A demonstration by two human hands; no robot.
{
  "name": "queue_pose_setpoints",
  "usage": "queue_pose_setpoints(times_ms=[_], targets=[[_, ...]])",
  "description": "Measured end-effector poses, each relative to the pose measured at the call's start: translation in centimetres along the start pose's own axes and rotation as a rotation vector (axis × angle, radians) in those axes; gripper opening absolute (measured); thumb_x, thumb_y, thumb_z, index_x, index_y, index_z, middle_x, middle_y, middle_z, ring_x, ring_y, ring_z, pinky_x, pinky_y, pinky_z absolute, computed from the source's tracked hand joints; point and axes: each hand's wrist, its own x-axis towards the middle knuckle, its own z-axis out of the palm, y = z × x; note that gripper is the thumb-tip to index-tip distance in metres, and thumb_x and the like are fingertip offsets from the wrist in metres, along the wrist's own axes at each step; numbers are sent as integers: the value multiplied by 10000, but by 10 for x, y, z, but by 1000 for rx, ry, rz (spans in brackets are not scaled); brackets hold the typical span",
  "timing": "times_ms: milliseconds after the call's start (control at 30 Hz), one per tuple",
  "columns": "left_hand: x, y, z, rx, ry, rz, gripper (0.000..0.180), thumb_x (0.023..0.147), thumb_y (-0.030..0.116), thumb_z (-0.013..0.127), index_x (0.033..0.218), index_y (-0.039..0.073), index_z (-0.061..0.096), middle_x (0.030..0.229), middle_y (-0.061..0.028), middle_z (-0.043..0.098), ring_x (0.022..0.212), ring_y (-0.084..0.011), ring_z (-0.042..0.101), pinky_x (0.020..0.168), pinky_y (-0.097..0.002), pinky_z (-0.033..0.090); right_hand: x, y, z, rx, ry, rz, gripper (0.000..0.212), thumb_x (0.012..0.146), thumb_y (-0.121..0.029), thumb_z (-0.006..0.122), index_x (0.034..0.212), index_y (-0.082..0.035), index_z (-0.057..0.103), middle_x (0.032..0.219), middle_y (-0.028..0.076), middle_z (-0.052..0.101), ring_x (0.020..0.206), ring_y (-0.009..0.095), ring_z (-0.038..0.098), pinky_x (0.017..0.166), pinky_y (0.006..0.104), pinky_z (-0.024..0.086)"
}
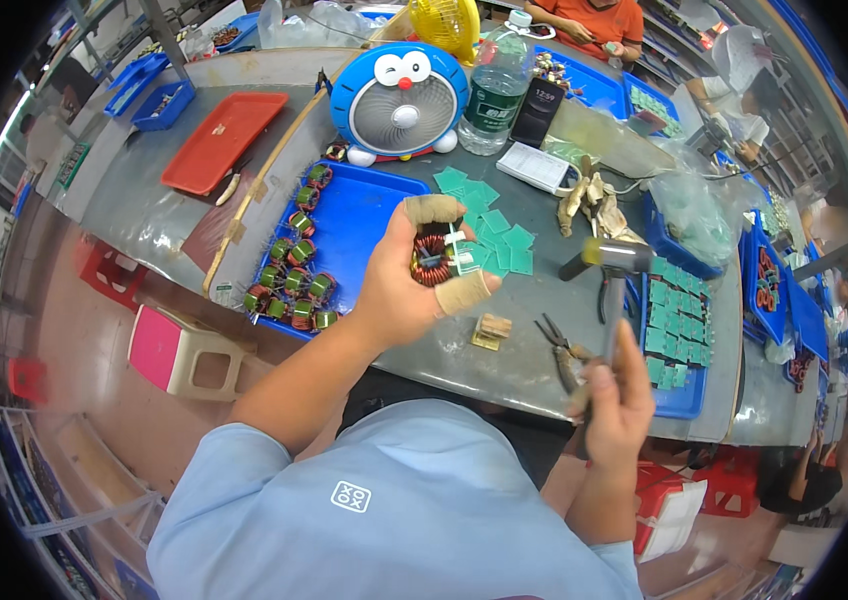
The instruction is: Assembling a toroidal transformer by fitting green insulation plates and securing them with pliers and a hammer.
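Observation:
My left hand, with tan wraps on thumb and finger, is closed around a ring-shaped coil wound with copper-coloured wire. A small pale green plate shows at the coil's right side. My right hand grips a hammer by its handle, the head raised over the table to the right of the coil. Loose green plates lie just beyond my left hand. Left of it, a blue tray holds several green-and-copper coils. A small wooden block sits on the table between my hands.
Pliers lie near the front edge by my right hand. Another blue tray holds rows of green plates. A blue fan, water bottle, phone and worn gloves stand or lie farther back. Another person sits opposite.

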Motion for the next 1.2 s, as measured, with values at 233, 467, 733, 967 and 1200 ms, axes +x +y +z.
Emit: queue_pose_setpoints(times_ms=[233,467,733,967,1200], targets=[[17,-25,-22,-828,54,-569,512,1053,569,536,1199,88,630,1002,-69,702,698,-165,586,597,-287,428,15,104,-75,-306,60,377,523,1017,-94,620,1516,-6,492,873,56,608,536,81,547,468,240,438],[16,-31,-13,-924,254,-770,533,1073,587,460,1152,100,662,990,-115,715,735,-211,612,625,-329,470,26,121,-61,-932,72,-308,418,899,-101,750,1297,-4,667,1197,219,644,1097,410,612,942,478,500],[7,-31,-13,-755,181,-727,521,1099,556,426,1243,89,605,1067,-124,702,935,-287,707,779,-380,580,30,159,-39,-1021,-5,-381,523,827,-214,835,1289,-26,677,1283,178,637,1207,403,568,1042,496,424],[-10,-37,-25,-589,88,-612,457,1071,460,576,1336,89,567,1080,-139,703,986,-287,713,834,-383,590,19,147,-43,-797,108,-179,397,940,-192,752,1285,-6,688,1186,138,668,1074,298,631,932,402,498],[-23,-22,-28,-101,-195,-536,492,1011,319,716,1393,64,539,1120,-106,692,931,-183,684,845,-314,539,3,86,-21,687,-34,444,526,1094,-384,536,1424,25,533,1198,147,677,1061,227,665,855,382,576]])
